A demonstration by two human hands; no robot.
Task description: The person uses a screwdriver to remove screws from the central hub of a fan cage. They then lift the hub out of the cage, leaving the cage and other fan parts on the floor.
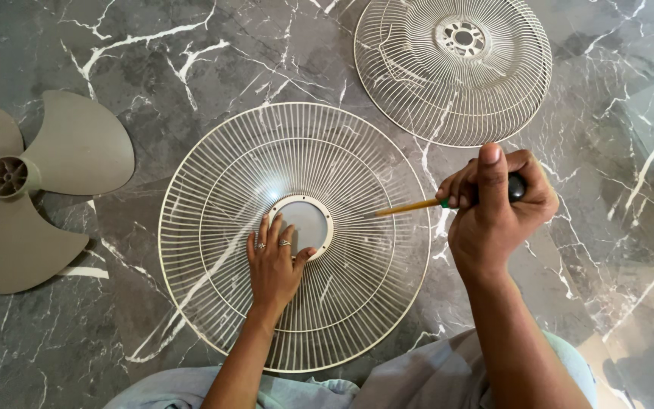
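A round cream wire fan guard (213,189) lies flat on the dark marbled floor in the middle of the view. My left hand (275,261), with rings on two fingers, rests flat on the guard, fingertips touching the rim of its grey centre disc (306,221). My right hand (497,208) is raised above the guard's right edge, closed around a screwdriver (418,205) with a dark handle and a yellowish shaft. The shaft points left, its tip hanging over the wires a little right of the centre disc.
A second, deeper wire guard (410,60) with a holed centre plate lies at the top right. A grey three-blade fan propeller (32,182) lies at the left edge. My light blue clothing (418,379) fills the bottom edge.
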